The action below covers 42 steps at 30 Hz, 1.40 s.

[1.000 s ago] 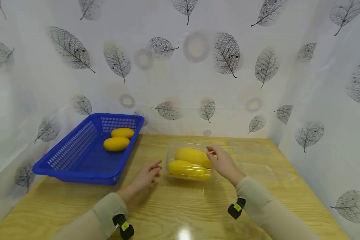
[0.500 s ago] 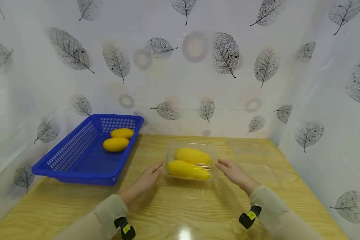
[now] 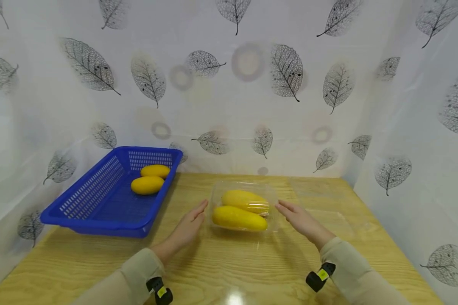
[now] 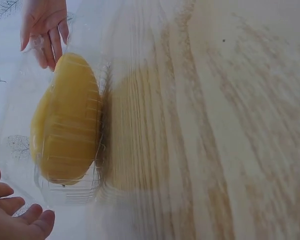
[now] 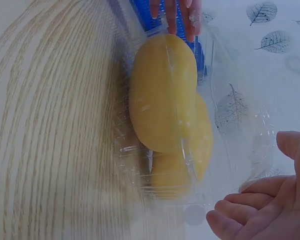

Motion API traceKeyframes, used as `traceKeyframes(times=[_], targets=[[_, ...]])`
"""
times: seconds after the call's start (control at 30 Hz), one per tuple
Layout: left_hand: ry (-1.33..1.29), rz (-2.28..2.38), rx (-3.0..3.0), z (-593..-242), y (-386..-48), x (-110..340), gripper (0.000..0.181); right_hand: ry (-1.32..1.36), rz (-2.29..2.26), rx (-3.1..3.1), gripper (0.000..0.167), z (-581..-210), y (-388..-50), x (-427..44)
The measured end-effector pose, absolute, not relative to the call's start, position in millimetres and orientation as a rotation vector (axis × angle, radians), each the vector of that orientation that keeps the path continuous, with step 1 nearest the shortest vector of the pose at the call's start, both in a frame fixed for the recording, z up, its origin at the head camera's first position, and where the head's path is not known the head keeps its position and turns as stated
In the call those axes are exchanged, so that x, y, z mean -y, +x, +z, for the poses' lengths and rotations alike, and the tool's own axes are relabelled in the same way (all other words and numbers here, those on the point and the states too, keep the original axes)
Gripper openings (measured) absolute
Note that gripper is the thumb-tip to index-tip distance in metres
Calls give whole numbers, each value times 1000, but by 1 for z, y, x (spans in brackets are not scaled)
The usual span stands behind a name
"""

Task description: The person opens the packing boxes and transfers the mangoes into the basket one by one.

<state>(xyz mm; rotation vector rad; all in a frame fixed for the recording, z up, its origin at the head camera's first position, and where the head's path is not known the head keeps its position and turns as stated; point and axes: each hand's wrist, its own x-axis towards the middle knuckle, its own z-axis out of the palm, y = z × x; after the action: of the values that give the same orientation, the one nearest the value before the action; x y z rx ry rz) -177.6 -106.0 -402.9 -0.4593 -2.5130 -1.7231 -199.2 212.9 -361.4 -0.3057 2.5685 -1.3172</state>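
Note:
A clear plastic clamshell box (image 3: 248, 185) stands mid-table, with two yellow mangoes (image 3: 239, 218) side by side inside. Whether its lid is fastened I cannot tell. My left hand (image 3: 187, 226) is at the box's left side, fingers extended. Across from it, my right hand (image 3: 302, 221) is at the right side, its fingers straight and pointing inward. In the right wrist view, the right hand (image 5: 270, 205) shows its palm toward the plastic. Neither hand holds anything; whether the fingertips touch the box is hard to tell.
On the left stands a blue perforated basket (image 3: 103, 223) containing two more mangoes (image 3: 147, 185). Thin transparent plastic pieces (image 3: 330, 220) lie on the wooden table (image 3: 229, 271) at the right. A leaf-patterned curtain (image 3: 221, 101) surrounds the table's back and sides.
My right hand has moved from above the box's right edge down and outward to its right side, its fingers straightening. The left hand's fingers have straightened beside the box, which stays in place.

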Motion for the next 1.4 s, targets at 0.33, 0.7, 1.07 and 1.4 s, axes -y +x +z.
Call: traceKeyframes(times=[0.33, 0.7, 1.07, 1.4], targets=[[-451, -1739, 2438, -397, -188, 104, 45, -292, -1523, -2519, 68, -358, -207, -211], [-362, -1705, 2363, -393, -196, 98, 54, -261, -1778, -2429, 66, -361, -209, -210], [-360, -1699, 2306, -379, -197, 94, 53, -160, -1971, -2391, 71, -366, -219, -202], [-355, -1709, 2287, -392, -216, 94, 57, -167, -2061, -2404, 73, -370, -225, -197]])
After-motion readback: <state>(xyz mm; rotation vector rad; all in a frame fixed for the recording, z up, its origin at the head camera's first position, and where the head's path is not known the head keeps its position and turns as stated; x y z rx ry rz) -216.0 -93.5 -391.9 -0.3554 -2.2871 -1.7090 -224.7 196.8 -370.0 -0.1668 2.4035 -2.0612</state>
